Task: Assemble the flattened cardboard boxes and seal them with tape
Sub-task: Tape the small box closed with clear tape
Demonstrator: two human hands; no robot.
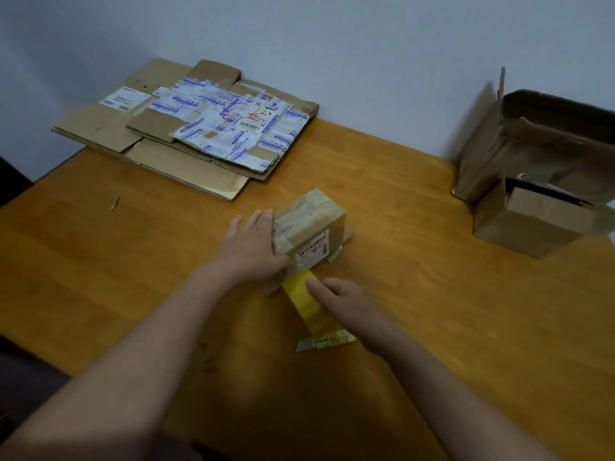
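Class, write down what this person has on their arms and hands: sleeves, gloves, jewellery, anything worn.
Nothing worn is visible. The left hand and right hand are bare, with no gloves or rings to be seen. The left forearm and right forearm are uncovered to the picture's edge: no sleeve, watch, bracelet or marking in view.

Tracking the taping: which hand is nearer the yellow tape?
Right. The right hand touches the yellow tape with a fingertip; the left hand rests on the small box.
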